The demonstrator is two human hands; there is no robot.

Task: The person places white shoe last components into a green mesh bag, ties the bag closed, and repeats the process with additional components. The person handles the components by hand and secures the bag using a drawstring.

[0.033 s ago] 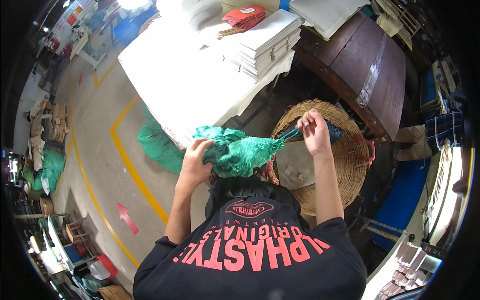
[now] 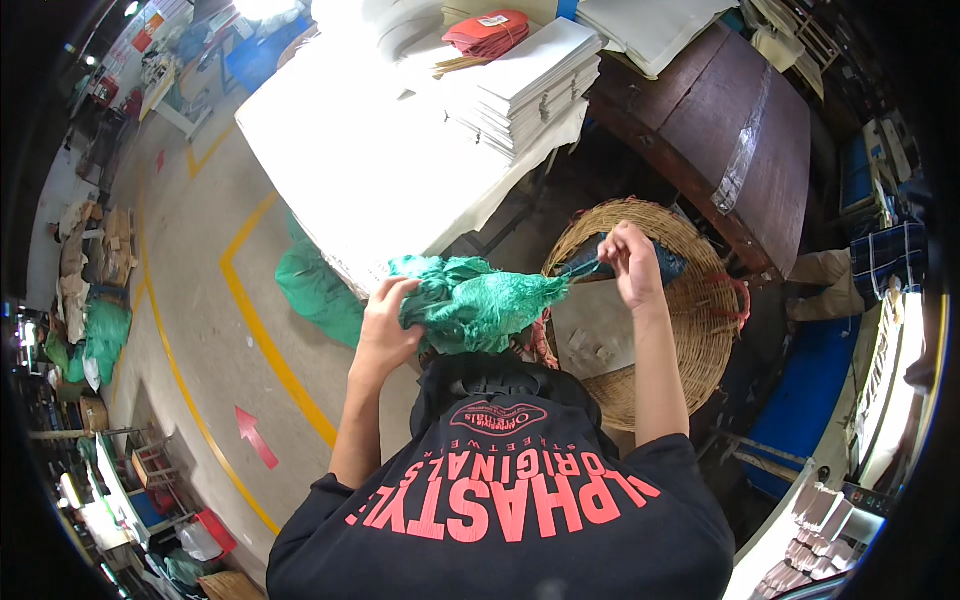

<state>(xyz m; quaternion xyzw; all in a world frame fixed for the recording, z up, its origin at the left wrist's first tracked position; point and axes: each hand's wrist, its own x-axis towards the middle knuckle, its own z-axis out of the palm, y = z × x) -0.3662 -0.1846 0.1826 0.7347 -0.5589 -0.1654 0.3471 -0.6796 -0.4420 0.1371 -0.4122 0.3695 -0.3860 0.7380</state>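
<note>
A crumpled green mesh sack (image 2: 480, 305) hangs in front of me, just off the near edge of the white table. My left hand (image 2: 388, 325) is closed on its left side, with the thumb and fingers around the bunched cloth. From the sack's right end a thin green cord (image 2: 583, 270) runs across to my right hand (image 2: 636, 270). The fingers of that hand are curled together in a pinch on the cord, above the wicker basket. What lies inside the sack, if anything, is hidden.
The large wicker basket (image 2: 705, 330) stands at the right, holding dark blue cloth (image 2: 668, 262). Stacked white sheets (image 2: 540, 90) and a red bundle (image 2: 487, 35) lie on the white table (image 2: 340, 150). A brown case (image 2: 720, 130) stands behind. Another green sack (image 2: 315, 300) rests on the floor.
My right hand's fingers have curled in closer on the cord. The green sack and my left hand have barely shifted.
</note>
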